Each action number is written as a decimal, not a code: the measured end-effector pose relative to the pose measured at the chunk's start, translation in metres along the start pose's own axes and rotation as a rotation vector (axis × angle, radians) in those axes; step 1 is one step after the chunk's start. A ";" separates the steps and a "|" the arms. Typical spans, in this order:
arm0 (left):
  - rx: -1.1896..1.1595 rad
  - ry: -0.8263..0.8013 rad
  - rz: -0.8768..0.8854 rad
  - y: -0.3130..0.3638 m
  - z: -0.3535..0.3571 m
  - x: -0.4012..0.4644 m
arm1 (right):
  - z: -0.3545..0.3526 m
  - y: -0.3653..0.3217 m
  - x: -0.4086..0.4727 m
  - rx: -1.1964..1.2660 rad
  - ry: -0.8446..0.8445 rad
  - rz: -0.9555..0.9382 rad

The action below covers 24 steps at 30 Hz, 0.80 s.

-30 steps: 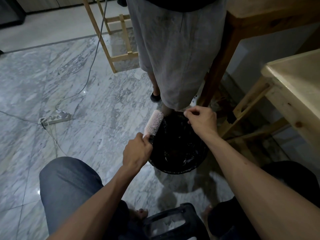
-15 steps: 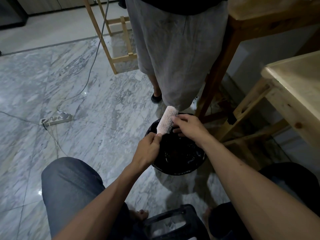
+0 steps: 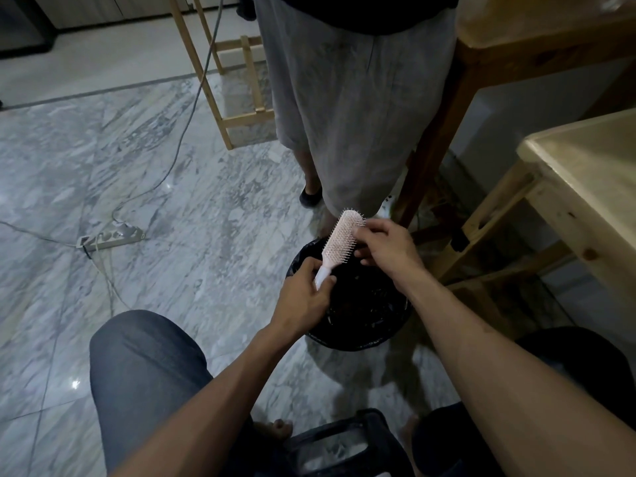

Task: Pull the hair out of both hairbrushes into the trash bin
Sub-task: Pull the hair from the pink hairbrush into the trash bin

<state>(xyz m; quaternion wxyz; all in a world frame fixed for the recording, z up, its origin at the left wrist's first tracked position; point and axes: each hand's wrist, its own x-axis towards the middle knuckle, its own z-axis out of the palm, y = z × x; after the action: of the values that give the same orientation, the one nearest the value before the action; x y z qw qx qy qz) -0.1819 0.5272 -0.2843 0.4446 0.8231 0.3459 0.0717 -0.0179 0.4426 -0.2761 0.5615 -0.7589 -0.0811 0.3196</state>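
Observation:
A pale pink hairbrush [image 3: 339,241] with short bristles is held tilted over a round trash bin [image 3: 358,335] lined with a black bag, on the floor between my knees. My left hand [image 3: 304,297] grips the brush's white handle at its lower end. My right hand [image 3: 387,246] sits against the right side of the bristled head, fingertips touching the bristles near the tip. Whether hair is pinched in those fingers is too small to tell. Only this one brush is in sight.
A person in a long grey skirt [image 3: 347,108] stands just behind the bin. Wooden table legs [image 3: 430,146] and a pale wooden table [image 3: 585,187] stand to the right. A power strip [image 3: 110,235] and cables lie on the marble floor at left. A black stool [image 3: 344,445] is below me.
My left hand has swung the brush rightward over the bin and tilted it up. My right hand came from the bin's rim onto the bristles and slid toward the tip.

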 end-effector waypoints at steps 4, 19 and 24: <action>0.088 0.039 0.045 0.000 0.002 -0.001 | -0.002 -0.004 -0.001 -0.275 0.154 -0.224; 0.478 0.231 0.306 -0.005 0.010 -0.010 | 0.015 -0.022 0.008 -0.127 0.277 0.039; 0.525 0.145 0.208 -0.002 0.011 -0.006 | 0.010 -0.020 0.008 -0.012 0.176 0.217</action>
<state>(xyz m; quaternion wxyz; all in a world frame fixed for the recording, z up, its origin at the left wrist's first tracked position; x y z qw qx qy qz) -0.1829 0.5174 -0.2914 0.1806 0.9338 0.2973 0.0837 -0.0129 0.4617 -0.2630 0.5241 -0.7916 0.0493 0.3104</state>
